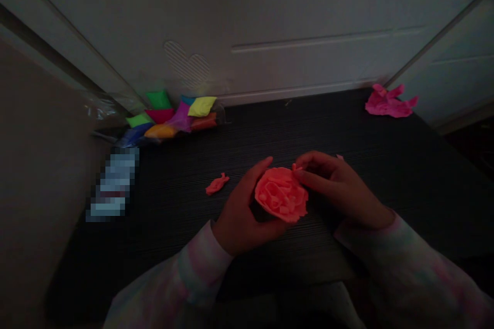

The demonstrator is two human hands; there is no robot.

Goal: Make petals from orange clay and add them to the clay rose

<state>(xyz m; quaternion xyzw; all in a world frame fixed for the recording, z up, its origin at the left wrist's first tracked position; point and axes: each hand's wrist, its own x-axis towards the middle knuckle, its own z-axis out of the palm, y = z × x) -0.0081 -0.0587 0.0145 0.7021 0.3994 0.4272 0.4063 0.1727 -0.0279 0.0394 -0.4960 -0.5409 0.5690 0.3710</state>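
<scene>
Between my hands is a round, coral-pink modelling clay piece (281,195) with ruffled, folded layers like a flower. My left hand (247,216) curls around its left side, fingers behind and thumb along the near edge. At its upper right rim, my right hand (332,180) pinches a small bit of coral clay (295,167) between thumb and fingertips. Whether that bit is joined to the rim I cannot tell. A small loose lump of coral clay (217,184) lies on the dark table, left of my left hand.
On the dark wood-grain table (173,216), a clear bag of colourful clay packets (173,118) rests at the back left. Before it lies a blurred-out pale item (113,185). A pink clay shape (390,102) sits at the back right corner. A white panelled surface (301,20) rises behind.
</scene>
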